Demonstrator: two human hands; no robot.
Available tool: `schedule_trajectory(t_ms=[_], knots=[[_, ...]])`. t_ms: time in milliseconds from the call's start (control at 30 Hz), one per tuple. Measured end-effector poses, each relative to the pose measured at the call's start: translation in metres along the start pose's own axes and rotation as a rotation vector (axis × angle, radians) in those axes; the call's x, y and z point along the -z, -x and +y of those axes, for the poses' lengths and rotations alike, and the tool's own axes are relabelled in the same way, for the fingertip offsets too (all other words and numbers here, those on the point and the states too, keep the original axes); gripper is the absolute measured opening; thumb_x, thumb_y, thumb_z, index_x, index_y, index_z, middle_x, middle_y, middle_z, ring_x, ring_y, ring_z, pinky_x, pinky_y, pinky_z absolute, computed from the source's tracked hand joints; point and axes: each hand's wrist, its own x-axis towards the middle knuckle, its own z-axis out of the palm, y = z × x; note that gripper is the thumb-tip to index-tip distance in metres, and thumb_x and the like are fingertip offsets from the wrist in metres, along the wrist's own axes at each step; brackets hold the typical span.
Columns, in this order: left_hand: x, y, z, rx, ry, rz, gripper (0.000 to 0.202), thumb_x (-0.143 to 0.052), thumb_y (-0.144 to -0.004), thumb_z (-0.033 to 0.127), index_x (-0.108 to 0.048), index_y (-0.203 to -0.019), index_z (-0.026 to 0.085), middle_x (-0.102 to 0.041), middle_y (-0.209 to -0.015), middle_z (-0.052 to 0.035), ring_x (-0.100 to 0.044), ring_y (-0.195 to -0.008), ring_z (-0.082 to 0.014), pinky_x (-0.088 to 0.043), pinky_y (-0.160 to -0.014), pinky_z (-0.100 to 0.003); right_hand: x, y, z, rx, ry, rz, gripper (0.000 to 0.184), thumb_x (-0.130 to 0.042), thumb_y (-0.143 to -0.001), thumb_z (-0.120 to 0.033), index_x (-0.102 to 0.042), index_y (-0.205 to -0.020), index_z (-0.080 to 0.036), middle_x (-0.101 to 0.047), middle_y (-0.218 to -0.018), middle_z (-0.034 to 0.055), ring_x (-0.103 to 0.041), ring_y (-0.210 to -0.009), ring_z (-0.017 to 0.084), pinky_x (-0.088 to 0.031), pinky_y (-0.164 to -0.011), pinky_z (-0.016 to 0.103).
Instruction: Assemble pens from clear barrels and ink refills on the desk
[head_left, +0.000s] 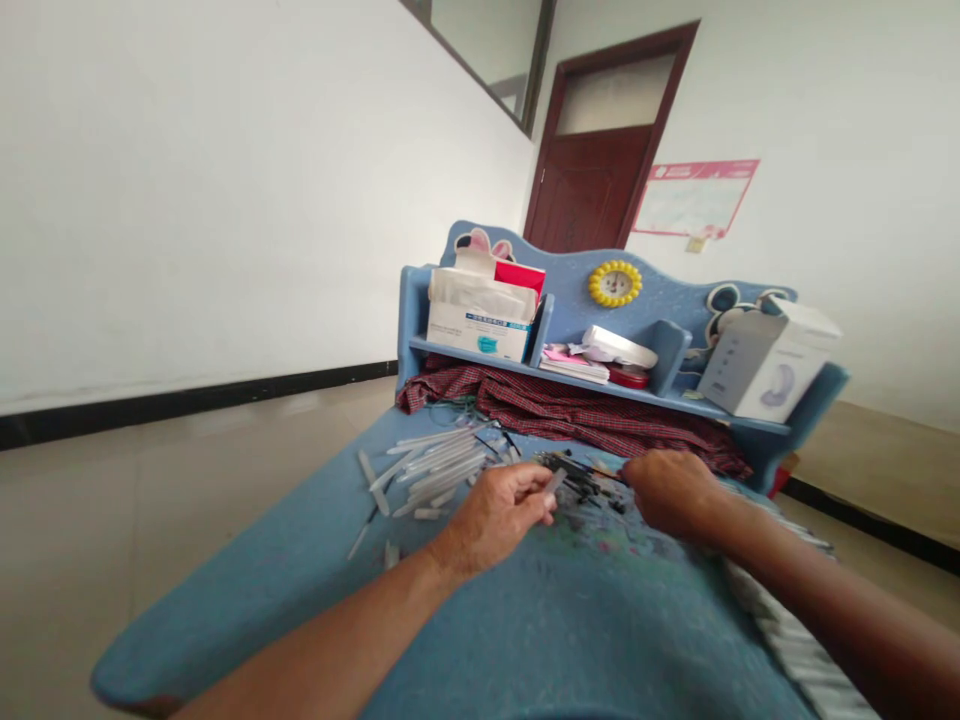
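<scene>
My left hand (504, 512) is over the middle of the blue desk (480, 620), its thumb and fingers pinched on a short whitish translucent tube (556, 481). To the right, my right hand (670, 492) is closed in a fist, slightly blurred. A thin dark rod (600, 470) runs from its fingers toward the left. Between the hands lies a heap of small black parts (589, 490). Left of my left hand is a loose pile of whitish translucent tubes (442, 468), several of them side by side. What my curled right fingers cover is hidden.
A blue shelf (562, 270) rises at the desk's back, carrying a mask box (480, 318), papers (574, 364) and a white carton (769, 360). Red checked cloth (555, 408) is bunched beneath it. More whitish tubes (795, 640) lie near my right forearm.
</scene>
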Motion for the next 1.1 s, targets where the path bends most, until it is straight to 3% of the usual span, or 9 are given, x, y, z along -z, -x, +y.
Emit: schedule_trajectory(t_ms=[167, 367, 1100], knots=[[0.000, 0.001, 0.006, 0.007, -0.088, -0.008, 0.014, -0.049, -0.075, 0.017, -0.062, -0.079, 0.014, -0.060, -0.066, 0.0013, -0.057, -0.063, -0.0103, -0.043, -0.061, -0.019, 0.024, 0.029, 0.019, 0.040, 0.109, 0.070, 0.022, -0.041, -0.079, -0.014, -0.062, -0.089, -0.015, -0.067, -0.074, 0.0148, -0.065, -0.074, 0.027, -0.046, -0.059, 0.033], [-0.002, 0.001, 0.003, 0.004, -0.158, -0.011, 0.015, -0.049, -0.076, 0.018, -0.062, -0.081, 0.014, -0.060, -0.065, 0.0014, -0.056, -0.063, -0.0105, -0.041, -0.060, -0.019, 0.027, 0.048, 0.024, 0.109, 0.154, 0.104, 0.024, -0.039, -0.079, -0.010, -0.060, -0.089, -0.018, -0.067, -0.073, 0.0112, -0.065, -0.070, 0.028, -0.044, -0.054, 0.033], [-0.005, 0.002, 0.000, -0.037, -0.291, -0.047, 0.015, -0.050, -0.076, 0.019, -0.063, -0.081, 0.014, -0.060, -0.065, 0.0009, -0.055, -0.061, -0.0110, -0.039, -0.056, -0.019, 0.039, 0.052, 0.021, 0.170, 0.254, 0.088, 0.022, -0.043, -0.079, -0.003, -0.060, -0.088, -0.014, -0.067, -0.075, 0.0126, -0.065, -0.068, 0.024, -0.043, -0.052, 0.029]])
